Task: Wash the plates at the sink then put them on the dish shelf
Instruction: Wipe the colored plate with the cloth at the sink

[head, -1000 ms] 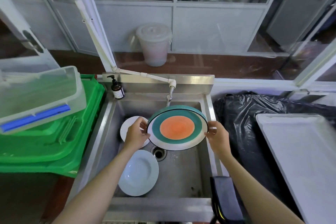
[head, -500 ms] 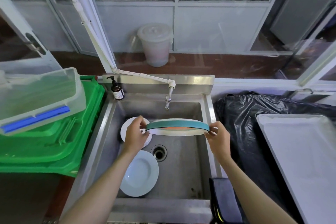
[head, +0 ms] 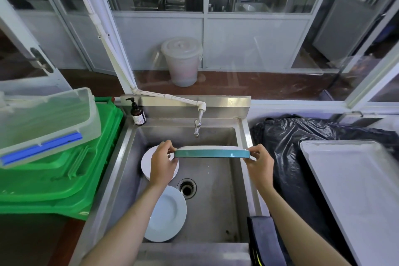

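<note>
While we scan from the left, we log a clear plastic lidded box with a blue clip [head: 43, 127] tilted on stacked green plastic crates [head: 60, 179]; contents not discernible. A brown pump soap bottle [head: 138, 114] stands at the back left corner of the stainless steel sink [head: 216, 201], presumably kept within reach for washing.

Inside the basin: a small stack of white plates [head: 146, 164] at left, partly behind the left hand [head: 162, 164], and one pale white rimmed plate [head: 168, 216] lying flat near the drain. No water visible from the tap [head: 197, 127].

Left hand pinches one edge of the round teal-rimmed plate [head: 211, 153], thumb on top, fingers curled beneath. The plate is held nearly level, edge-on to us, over the basin below the tap; we judge this two-handed hold suits rinsing or draining. Right hand [head: 259, 162] pinches the opposite edge likewise.

Further right: black plastic sheeting [head: 302, 147] and a large white tray [head: 356, 190], nothing visible in it.
</note>
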The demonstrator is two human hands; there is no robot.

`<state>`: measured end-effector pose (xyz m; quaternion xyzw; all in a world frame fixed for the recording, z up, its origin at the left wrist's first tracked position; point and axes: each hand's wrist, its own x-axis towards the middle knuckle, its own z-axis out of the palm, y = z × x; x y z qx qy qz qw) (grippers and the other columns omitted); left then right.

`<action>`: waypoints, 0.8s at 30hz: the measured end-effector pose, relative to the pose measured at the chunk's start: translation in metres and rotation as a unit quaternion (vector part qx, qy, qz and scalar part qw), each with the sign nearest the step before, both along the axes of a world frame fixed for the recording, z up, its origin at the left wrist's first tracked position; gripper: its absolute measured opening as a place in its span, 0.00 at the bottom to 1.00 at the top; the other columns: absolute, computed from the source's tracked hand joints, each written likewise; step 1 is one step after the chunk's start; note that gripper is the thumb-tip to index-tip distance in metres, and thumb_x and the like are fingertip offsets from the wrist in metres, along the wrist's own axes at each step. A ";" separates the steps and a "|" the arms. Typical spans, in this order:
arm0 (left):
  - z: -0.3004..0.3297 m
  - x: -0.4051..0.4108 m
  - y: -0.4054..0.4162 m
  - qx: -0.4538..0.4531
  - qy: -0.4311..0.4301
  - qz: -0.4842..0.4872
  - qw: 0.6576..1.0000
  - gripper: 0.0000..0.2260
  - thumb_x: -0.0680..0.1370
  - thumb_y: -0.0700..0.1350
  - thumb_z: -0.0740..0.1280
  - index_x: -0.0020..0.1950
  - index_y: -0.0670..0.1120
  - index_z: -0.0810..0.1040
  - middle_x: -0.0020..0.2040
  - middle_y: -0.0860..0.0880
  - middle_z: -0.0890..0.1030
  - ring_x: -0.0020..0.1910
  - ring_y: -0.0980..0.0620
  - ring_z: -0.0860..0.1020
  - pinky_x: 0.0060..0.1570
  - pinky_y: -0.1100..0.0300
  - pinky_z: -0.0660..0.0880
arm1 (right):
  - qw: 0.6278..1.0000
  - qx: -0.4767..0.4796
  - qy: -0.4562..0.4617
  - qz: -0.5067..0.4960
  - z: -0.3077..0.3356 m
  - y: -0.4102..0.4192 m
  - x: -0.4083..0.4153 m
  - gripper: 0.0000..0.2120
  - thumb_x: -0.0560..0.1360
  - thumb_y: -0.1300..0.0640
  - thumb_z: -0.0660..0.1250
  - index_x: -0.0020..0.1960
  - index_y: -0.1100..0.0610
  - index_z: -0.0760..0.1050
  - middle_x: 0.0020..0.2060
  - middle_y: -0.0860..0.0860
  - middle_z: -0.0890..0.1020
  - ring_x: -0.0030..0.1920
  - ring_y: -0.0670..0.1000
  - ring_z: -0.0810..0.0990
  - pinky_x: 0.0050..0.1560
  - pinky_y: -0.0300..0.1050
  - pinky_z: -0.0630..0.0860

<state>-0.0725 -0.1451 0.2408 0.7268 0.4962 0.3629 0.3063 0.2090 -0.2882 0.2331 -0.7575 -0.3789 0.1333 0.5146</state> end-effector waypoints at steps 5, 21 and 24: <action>0.008 0.003 0.000 0.000 -0.014 0.000 1.000 0.16 0.71 0.29 0.73 0.40 0.47 0.71 0.41 0.51 0.79 0.43 0.52 0.78 0.44 0.42 0.80 | 1.000 0.001 -0.008 -0.009 0.009 0.002 0.001 0.20 0.73 0.67 0.78 0.43 0.45 0.73 0.43 0.44 0.84 0.48 0.42 0.84 0.43 0.30 0.80; 0.013 0.007 0.003 0.003 -0.020 0.000 1.000 0.13 0.70 0.31 0.73 0.40 0.46 0.72 0.40 0.50 0.79 0.41 0.49 0.78 0.44 0.42 0.80 | 1.000 0.005 0.006 -0.020 0.013 0.003 -0.003 0.18 0.74 0.68 0.77 0.45 0.49 0.74 0.43 0.45 0.84 0.48 0.46 0.84 0.43 0.28 0.79; 0.011 0.009 0.002 0.001 -0.016 -0.001 1.000 0.14 0.71 0.31 0.73 0.40 0.47 0.72 0.40 0.51 0.79 0.42 0.48 0.78 0.44 0.42 0.80 | 1.000 0.006 0.016 -0.021 0.012 0.003 -0.004 0.19 0.74 0.69 0.76 0.45 0.47 0.73 0.44 0.46 0.83 0.50 0.47 0.84 0.44 0.29 0.80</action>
